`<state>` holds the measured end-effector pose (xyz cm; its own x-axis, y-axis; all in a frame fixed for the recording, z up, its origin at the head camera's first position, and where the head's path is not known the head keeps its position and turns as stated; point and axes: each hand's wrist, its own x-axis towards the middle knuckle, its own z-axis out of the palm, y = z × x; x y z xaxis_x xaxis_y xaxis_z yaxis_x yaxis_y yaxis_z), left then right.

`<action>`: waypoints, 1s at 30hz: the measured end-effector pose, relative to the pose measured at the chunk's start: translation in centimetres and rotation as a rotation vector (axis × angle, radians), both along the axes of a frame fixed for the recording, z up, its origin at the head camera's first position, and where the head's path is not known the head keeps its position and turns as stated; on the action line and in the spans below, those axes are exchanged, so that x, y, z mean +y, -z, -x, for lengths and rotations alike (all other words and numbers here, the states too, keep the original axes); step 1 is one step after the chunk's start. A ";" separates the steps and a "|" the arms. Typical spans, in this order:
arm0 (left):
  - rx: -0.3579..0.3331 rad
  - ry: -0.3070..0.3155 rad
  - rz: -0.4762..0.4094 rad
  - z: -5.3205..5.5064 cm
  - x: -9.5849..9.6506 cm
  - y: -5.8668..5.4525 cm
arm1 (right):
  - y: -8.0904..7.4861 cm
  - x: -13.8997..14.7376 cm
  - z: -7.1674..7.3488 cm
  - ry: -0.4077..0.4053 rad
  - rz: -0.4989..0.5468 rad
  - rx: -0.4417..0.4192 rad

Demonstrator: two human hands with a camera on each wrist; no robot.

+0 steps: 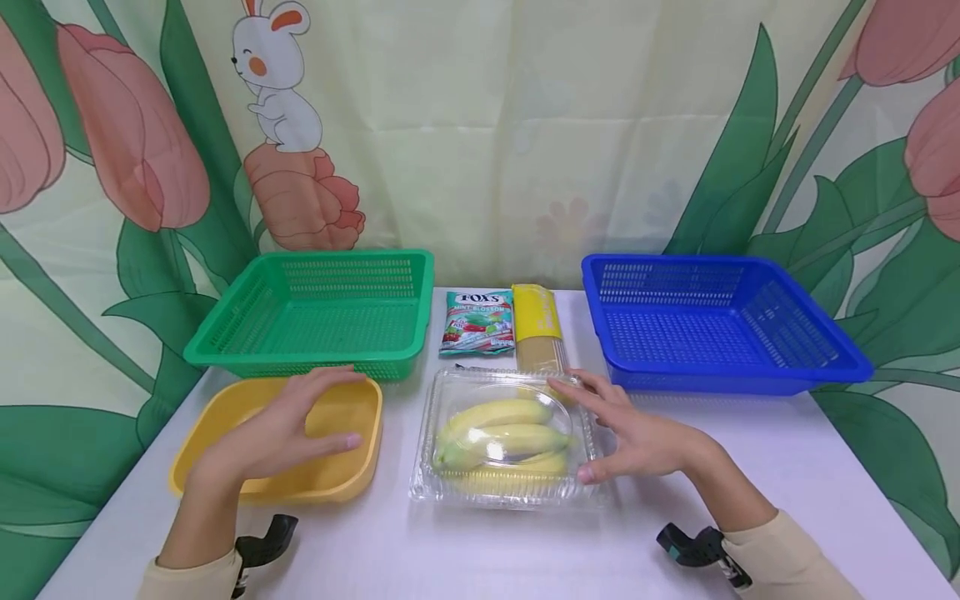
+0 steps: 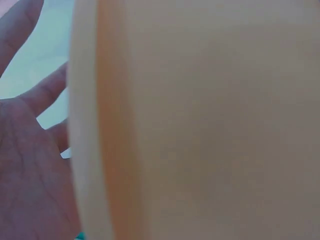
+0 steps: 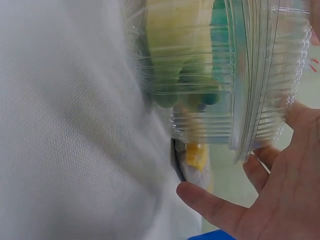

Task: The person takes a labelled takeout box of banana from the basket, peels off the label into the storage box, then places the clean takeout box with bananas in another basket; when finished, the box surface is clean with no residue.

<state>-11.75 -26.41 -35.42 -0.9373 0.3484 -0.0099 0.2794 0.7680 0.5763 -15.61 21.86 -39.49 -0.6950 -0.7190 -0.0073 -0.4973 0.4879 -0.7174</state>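
Observation:
A clear plastic clamshell box with its lid down stands mid-table, with several yellow-green bananas inside. At its right side is my right hand, fingers spread and slightly bent. In the right wrist view the thumb stands apart from the box, while other fingers are close to its lid edge; contact there is unclear. Over the yellow basin hovers my left hand, fingers extended and holding nothing. In the left wrist view the basin's wall hides part of that hand.
A green basket stands behind the basin, a blue basket at the back right. Between them lie a FOX'S candy bag and a yellow-topped packet. A small dark object, mostly hidden, lies behind the box.

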 end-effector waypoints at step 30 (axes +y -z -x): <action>-0.052 0.203 -0.073 2.1 5.8 -0.6 | 0.4 -0.1 0.2 0.026 0.059 -0.019</action>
<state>-13.87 -20.63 -34.86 -0.8469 0.5312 -0.0242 0.3921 0.6545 0.6464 -15.77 21.72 -39.93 -0.7133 -0.7006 0.0215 -0.4714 0.4568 -0.7544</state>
